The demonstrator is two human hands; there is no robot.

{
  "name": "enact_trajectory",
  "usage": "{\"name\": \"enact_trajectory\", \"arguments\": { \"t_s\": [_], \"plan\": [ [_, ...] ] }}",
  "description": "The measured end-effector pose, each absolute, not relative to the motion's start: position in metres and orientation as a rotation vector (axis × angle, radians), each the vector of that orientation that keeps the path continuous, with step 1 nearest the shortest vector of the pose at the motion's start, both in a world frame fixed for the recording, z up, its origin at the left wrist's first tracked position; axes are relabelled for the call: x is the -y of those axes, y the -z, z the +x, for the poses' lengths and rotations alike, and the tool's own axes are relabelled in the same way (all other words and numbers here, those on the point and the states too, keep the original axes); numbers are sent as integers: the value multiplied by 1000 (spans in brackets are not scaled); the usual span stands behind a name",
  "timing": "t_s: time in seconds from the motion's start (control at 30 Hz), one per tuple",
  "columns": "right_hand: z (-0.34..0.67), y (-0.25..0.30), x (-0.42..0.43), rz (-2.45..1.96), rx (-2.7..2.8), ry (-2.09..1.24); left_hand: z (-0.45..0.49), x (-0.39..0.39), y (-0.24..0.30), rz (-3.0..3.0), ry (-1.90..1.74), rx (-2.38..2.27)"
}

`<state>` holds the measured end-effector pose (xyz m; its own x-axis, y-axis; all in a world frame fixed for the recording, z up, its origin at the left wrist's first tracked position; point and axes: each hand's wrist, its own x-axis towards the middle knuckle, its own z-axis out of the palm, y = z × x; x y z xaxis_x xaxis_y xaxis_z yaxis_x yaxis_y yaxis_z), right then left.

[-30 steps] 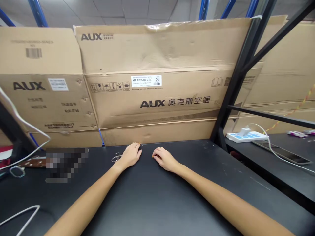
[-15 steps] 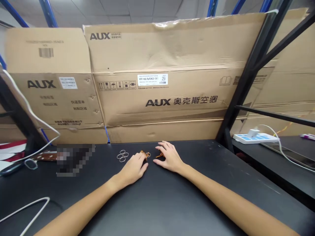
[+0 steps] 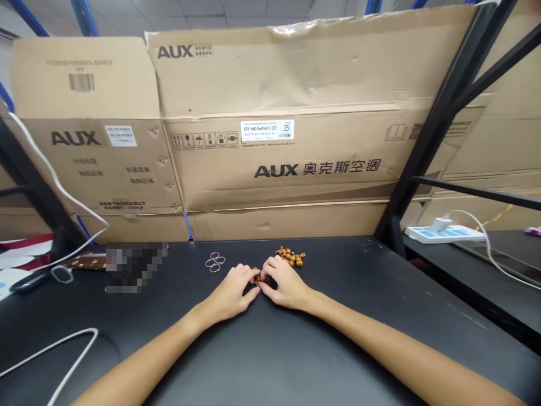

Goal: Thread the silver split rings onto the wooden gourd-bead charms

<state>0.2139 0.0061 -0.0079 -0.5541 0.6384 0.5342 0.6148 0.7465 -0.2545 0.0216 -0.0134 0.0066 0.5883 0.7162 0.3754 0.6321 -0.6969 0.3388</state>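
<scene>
My left hand (image 3: 234, 291) and my right hand (image 3: 285, 283) meet over the middle of the black tabletop. Pinched between their fingertips is a small brown pendant (image 3: 257, 278), mostly covered by the fingers. Just behind my right hand lies a pile of small glossy brown gourd-shaped pendants (image 3: 292, 257) with orange-brown cords. Several silver key rings (image 3: 215, 263) lie in a loose cluster to the left of my left hand. Whether a ring is on the held pendant, I cannot tell.
Cardboard panels (image 3: 274, 73) stand along the back edge. At left are glasses (image 3: 62, 274), a blurred-out dark item (image 3: 131, 268) and a white cable (image 3: 80, 332). Black rack posts (image 3: 439, 113) and a power strip (image 3: 448, 233) are at right.
My right hand has moved left and toward me, off the pile, which now shows. Both hands' fingertips have come together at the small pendant. The camera view has shifted slightly.
</scene>
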Motion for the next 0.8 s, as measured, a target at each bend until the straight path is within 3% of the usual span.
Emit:
{"name": "enact_trajectory", "arguments": {
  "t_s": [0.8],
  "plan": [
    [213, 11, -11, -864, 2386, -220, 12, -3, 0, 2418, -819, -1128]
  ]
}}
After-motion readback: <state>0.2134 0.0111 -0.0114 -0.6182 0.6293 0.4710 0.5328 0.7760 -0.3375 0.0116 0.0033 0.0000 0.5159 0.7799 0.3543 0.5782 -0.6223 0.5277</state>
